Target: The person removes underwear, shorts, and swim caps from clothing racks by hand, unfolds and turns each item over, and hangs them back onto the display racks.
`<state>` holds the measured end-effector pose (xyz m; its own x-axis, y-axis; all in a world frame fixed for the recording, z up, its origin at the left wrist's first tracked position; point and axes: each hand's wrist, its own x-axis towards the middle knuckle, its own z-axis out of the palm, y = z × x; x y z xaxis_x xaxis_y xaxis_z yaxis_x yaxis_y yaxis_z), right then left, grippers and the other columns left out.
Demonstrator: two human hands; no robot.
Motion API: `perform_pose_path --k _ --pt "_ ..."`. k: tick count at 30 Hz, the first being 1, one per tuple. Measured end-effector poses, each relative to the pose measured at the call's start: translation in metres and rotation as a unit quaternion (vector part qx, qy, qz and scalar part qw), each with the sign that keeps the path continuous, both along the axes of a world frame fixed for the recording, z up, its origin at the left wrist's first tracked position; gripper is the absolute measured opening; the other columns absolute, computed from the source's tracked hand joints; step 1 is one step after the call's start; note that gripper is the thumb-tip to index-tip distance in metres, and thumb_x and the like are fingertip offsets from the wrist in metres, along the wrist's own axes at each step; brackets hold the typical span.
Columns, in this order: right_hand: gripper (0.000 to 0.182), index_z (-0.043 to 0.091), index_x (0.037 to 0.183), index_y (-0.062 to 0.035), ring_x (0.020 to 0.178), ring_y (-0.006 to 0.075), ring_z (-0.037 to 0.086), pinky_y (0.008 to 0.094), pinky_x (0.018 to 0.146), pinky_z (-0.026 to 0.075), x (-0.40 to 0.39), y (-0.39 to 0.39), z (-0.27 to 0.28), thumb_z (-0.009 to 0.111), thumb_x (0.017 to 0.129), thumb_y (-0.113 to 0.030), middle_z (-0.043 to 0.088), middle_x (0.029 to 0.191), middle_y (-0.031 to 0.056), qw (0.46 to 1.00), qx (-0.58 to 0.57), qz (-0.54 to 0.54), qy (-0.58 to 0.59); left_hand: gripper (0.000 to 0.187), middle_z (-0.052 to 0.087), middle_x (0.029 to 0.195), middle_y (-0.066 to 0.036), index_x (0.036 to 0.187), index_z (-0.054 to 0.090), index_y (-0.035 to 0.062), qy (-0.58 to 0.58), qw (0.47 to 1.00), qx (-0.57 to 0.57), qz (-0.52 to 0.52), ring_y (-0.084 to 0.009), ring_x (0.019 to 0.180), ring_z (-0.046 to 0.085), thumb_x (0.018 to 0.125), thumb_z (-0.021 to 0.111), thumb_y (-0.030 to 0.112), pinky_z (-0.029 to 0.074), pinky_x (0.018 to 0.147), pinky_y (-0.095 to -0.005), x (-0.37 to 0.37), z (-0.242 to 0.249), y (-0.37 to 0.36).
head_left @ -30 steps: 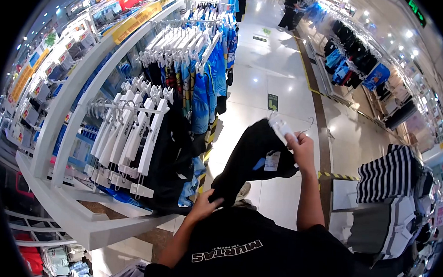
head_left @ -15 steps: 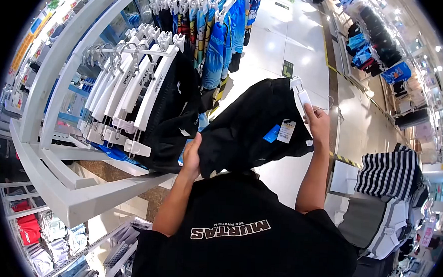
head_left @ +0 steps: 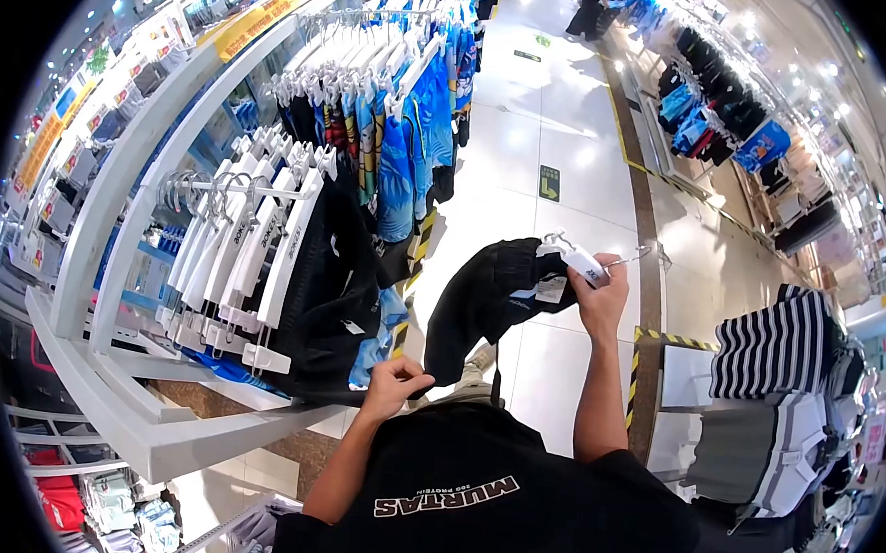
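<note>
My right hand (head_left: 603,290) is closed around one end of a white clip hanger (head_left: 578,264), its metal hook sticking out to the right. Black shorts (head_left: 488,284) hang from this hanger, folded and sagging over the aisle, with a white tag (head_left: 551,288) partly showing at the waist. At the lower end of the shorts, my left hand (head_left: 395,387) is closed, thumb and finger pinched at the hem. Just left of it, more black shorts (head_left: 336,311) hang on the rack.
A white metal rack frame (head_left: 154,442) with a pointed corner stands at left, carrying several white hangers (head_left: 235,236). Blue patterned shorts (head_left: 398,174) hang behind. Striped shirts (head_left: 775,344) are on the right. Yellow-black tape (head_left: 422,245) edges the tiled aisle.
The shorts have swung from spread out to folded and narrower, and their hanger has turned. My left hand has moved from gripping the leg to a pinch at its lower end. The view has shifted.
</note>
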<state>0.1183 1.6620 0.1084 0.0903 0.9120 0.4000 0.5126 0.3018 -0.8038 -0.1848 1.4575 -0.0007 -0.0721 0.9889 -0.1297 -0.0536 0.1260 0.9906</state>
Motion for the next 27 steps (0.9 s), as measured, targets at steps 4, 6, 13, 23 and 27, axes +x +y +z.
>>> perform_pose_path --k 4,6,13,23,27 --pt "0.034 0.062 0.106 -0.0041 0.116 0.0315 0.051 0.0412 0.100 0.039 -0.011 0.003 0.016 0.079 0.077 -0.012 0.057 0.121 0.0158 0.987 0.156 -0.024 -0.027 0.014 0.067 0.081 -0.003 0.081 0.068 -0.0029 0.016 1.000 0.017 -0.016 -0.0073 0.073 0.058 0.082 0.077 0.007 0.046 0.067 -0.0233 0.006 -0.005 -0.003" --pt "0.035 0.061 0.113 -0.0028 0.124 0.0307 0.048 0.0403 0.104 0.037 -0.020 0.004 0.028 0.076 0.084 -0.015 0.053 0.132 0.0156 0.973 0.204 -0.084 -0.072 0.013 0.068 0.083 -0.004 0.086 0.070 -0.0036 0.040 0.999 -0.005 -0.015 -0.0074 0.075 0.059 0.084 0.076 0.008 0.047 0.068 -0.0234 0.009 -0.010 -0.004" --pt "0.043 0.053 0.130 -0.0009 0.136 0.0369 0.038 0.0441 0.114 0.027 -0.030 0.042 0.022 0.065 0.094 -0.021 0.046 0.141 0.0221 0.945 0.299 -0.103 0.082 0.023 0.071 0.086 -0.006 0.101 0.071 -0.0020 0.062 0.996 -0.047 -0.047 -0.0089 0.077 0.061 0.090 0.071 0.018 0.049 0.070 -0.0245 0.014 -0.015 -0.007" --pt "0.052 0.038 0.143 -0.0104 0.126 0.0284 0.050 0.0405 0.110 0.042 -0.085 -0.005 0.062 0.041 0.104 -0.045 0.049 0.138 0.0122 0.760 -0.079 0.147 0.628 0.039 0.069 0.099 -0.011 0.114 0.068 0.0007 0.073 0.996 -0.037 -0.035 -0.0155 0.088 0.063 0.087 0.074 0.027 0.050 0.077 -0.0291 0.028 -0.015 0.022" --pt "0.058 0.034 0.145 -0.0124 0.138 0.0346 0.039 0.0500 0.116 0.033 -0.085 -0.010 0.061 0.040 0.102 -0.051 0.042 0.147 0.0146 0.679 -0.154 0.235 0.678 0.069 0.057 0.131 -0.020 0.139 0.048 0.0024 0.109 0.994 0.002 0.017 -0.0285 0.119 0.057 0.083 0.078 0.028 0.046 0.097 -0.0379 0.043 -0.004 0.048"
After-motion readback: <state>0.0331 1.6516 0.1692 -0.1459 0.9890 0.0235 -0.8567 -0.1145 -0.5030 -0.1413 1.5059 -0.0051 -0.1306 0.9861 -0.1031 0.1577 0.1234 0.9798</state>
